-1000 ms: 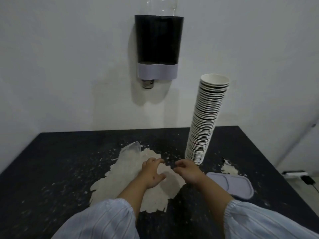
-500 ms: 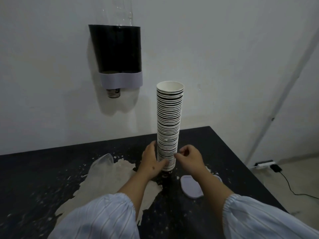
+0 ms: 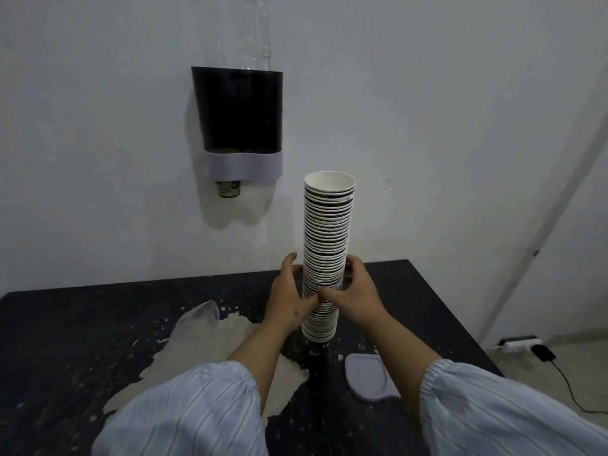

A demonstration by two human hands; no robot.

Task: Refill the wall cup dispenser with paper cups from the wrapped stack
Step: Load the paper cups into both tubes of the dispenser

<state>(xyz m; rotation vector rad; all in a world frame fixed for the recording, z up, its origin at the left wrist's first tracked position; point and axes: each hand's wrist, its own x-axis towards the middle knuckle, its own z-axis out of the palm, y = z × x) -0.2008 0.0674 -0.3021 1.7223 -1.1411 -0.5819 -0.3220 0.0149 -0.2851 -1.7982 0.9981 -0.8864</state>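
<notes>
Both hands, left hand [image 3: 289, 299] and right hand [image 3: 357, 291], clasp the unwrapped paper cup stack [image 3: 327, 258] upright near the table's [image 3: 65, 324] far edge. The wall dispenser [image 3: 240, 123], up left, awaits loading; its lid [image 3: 370, 376] lies at right.

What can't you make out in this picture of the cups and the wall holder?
- Head view: the dark shell of the dispenser hides how many cups are inside.
- Print on the lowest cup of the cup stack is too small to read.
- Left hand and right hand hide the stack's middle.
</notes>
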